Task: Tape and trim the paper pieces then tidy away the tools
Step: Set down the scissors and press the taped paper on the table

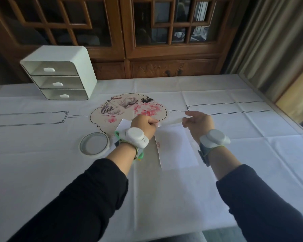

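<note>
A white-clothed table (234,154) fills the view, with a dark wooden cabinet (126,32) behind it. Both hands are raised just above the cloth and hold one strip (171,121) of pale tape stretched between them. The left hand (143,123) is curled into a fist and pinches the strip's left end between thumb and forefinger. The right hand (198,124) pinches the other end at its fingertips, its forefinger pointing out to the left.

Well beyond the left hand, at the far left, stands a white drawer unit (59,74) with three drawers, all closed. A fan-shaped paper (126,107) painted with pink flowers lies flat just beyond the left hand, which covers its near edge. A white sheet (175,151) lies directly under the strip and reaches back toward the person between the two wrists. A tape roll (94,144) lies flat just left of the left wrist. Each wrist wears a white band device (136,137).
</note>
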Demonstrator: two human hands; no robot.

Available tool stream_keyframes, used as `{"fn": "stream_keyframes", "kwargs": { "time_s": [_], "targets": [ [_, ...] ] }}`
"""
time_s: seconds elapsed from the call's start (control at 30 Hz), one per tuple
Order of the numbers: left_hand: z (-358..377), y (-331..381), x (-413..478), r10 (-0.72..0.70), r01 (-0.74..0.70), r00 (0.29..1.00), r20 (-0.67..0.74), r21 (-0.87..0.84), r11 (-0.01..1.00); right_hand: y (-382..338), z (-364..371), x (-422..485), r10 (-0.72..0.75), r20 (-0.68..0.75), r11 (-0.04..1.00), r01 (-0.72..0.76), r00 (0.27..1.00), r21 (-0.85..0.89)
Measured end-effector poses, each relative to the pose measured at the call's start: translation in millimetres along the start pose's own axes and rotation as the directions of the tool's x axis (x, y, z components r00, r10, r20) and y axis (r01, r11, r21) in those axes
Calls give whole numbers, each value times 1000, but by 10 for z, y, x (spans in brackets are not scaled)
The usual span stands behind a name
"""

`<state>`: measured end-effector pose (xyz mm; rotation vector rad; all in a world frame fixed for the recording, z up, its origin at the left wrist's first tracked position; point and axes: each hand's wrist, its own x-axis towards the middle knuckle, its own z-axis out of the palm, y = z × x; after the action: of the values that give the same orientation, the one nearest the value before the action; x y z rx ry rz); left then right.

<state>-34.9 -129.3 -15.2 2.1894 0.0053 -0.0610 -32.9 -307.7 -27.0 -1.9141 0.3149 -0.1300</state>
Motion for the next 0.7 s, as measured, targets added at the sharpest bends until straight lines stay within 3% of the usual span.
{"fn": "stream_keyframes", "kwargs": {
  "time_s": [0.23, 0.5, 0.7],
  "targets": [
    [-41, -57, 133, -58, 59, 997, 47, -10, 998, 35, -13, 52, 70, -15, 995, -71, 997, -73],
    [46, -200, 143, -142, 137, 988, -51, -93, 986, 71, 28, 64, 162, 22, 952, -150, 987, -267],
    [115, -211, 163, -143, 138, 988, -63, -87, 987, 59, 12, 100, 240, 4, 929, -228, 971, -290]
  ]
}}
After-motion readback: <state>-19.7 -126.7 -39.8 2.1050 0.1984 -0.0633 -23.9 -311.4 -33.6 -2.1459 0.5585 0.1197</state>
